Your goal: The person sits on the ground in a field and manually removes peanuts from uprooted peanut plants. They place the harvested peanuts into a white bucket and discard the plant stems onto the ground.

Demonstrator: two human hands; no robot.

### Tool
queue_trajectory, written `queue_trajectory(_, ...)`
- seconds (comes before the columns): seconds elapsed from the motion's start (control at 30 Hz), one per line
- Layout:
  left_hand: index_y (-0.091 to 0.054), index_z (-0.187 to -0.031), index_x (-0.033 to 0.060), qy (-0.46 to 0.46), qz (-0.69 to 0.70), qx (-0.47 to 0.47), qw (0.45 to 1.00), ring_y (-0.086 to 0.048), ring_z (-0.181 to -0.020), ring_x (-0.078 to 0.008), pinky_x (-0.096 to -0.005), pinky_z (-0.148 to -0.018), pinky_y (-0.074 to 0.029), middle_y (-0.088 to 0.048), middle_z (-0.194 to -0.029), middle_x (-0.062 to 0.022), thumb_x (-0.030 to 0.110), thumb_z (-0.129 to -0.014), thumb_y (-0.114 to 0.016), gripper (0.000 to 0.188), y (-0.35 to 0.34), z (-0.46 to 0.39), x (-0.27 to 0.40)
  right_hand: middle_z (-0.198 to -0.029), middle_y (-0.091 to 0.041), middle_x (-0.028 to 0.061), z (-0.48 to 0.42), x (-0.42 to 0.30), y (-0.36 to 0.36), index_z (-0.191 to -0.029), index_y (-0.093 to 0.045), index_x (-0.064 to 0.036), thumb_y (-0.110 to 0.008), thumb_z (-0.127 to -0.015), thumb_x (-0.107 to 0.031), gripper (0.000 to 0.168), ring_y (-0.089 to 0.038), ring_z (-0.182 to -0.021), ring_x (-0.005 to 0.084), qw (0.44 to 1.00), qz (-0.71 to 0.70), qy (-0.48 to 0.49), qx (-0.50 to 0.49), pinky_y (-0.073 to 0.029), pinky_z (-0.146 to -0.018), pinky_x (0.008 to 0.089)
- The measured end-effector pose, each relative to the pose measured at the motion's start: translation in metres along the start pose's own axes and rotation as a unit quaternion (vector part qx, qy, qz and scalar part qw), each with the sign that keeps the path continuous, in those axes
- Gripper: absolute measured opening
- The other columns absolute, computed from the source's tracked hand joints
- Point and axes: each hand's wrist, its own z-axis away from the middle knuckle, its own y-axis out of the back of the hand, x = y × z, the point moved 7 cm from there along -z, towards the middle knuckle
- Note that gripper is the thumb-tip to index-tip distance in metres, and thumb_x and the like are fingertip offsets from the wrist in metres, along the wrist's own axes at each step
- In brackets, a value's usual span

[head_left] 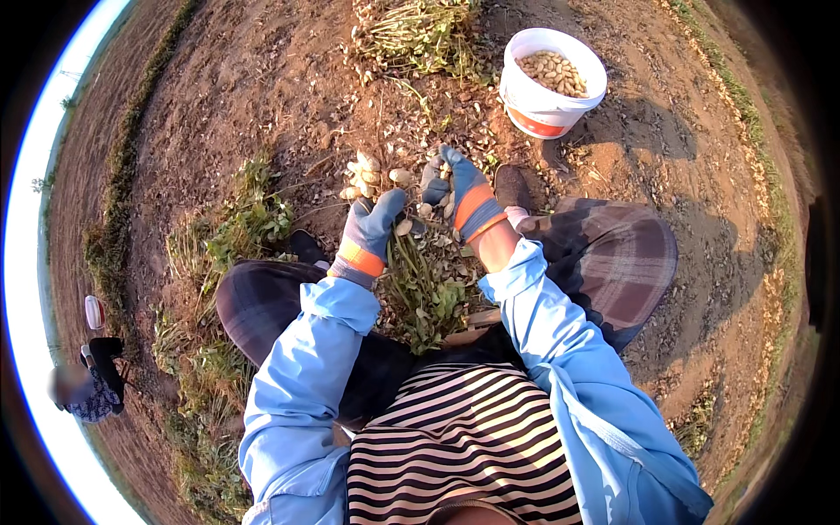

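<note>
Both my hands wear grey-blue work gloves with orange bands. My left hand [372, 230] is closed around the root end of a peanut plant [423, 289], whose leafy stems hang down between my knees. Pale peanut pods [362, 176] cluster just above its fingers. To the right, my right hand [454, 187] has its fingers curled around several peanut pods [446, 197]; part of what it holds is hidden by the glove. A single pod [399, 176] shows between the two hands.
A white plastic bucket [510, 79] with peanuts inside stands ahead on the right. Pulled peanut plants [420, 36] lie ahead, and more plants [210, 367] form a row at left. Far left, a person [98, 387] sits near another bucket [94, 312]. My shoe [512, 187] rests on the soil.
</note>
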Motion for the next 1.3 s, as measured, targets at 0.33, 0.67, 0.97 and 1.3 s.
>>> queue_trajectory(0.33,-0.055,-0.108,0.0038,0.021,0.056,-0.042,0.997,-0.063,-0.071,-0.0172,-0.0279,-0.056,-0.052,-0.061,-0.089,-0.0042,0.015,-0.081,-0.062,0.031,-0.007,0.0,0.006,-0.048,-0.032,-0.0018,-0.042,-0.098,0.028,-0.062,-0.039,-0.015,-0.044,-0.088,-0.044,0.039,-0.03,-0.037,0.0118,0.965,-0.261,-0.01,0.012,-0.027,-0.036,0.0266)
queue_trajectory(0.67,-0.057,-0.107,0.0046,0.044,0.013,-0.044,0.998,-0.061,-0.075,-0.0128,-0.0254,-0.057,-0.05,-0.061,-0.089,-0.0028,0.021,-0.081,-0.062,0.031,-0.025,0.0,0.01,-0.127,-0.042,0.0093,-0.017,-0.31,0.033,-0.126,-0.04,-0.008,-0.044,-0.085,-0.045,0.055,-0.043,-0.11,0.0325,0.957,0.009,0.242,0.161,-0.042,-0.085,0.0503)
queue_trajectory(0.97,-0.058,-0.104,0.0031,0.009,-0.023,-0.058,0.998,-0.058,-0.078,-0.0113,-0.0255,-0.067,-0.048,-0.061,-0.092,-0.002,0.016,-0.079,-0.065,0.029,-0.035,0.004,0.016,-0.073,-0.055,0.0023,0.047,-0.17,-0.09,-0.096,-0.059,-0.001,-0.055,-0.083,-0.01,0.016,-0.055,-0.067,0.0104,0.896,0.39,0.178,-0.118,-0.047,-0.054,0.0264)
queue_trajectory(1.3,-0.048,-0.112,0.0014,-0.078,0.037,-0.08,0.993,-0.056,-0.092,-0.0153,-0.0282,-0.079,-0.047,-0.056,-0.108,-0.0064,0.008,-0.076,-0.065,0.041,-0.043,-0.006,0.0,-0.109,-0.051,0.014,0.139,-0.045,-0.151,-0.111,-0.051,-0.005,-0.058,-0.073,-0.01,0.039,-0.054,-0.093,0.0319,0.345,0.755,0.501,-0.244,-0.047,-0.077,0.0383)
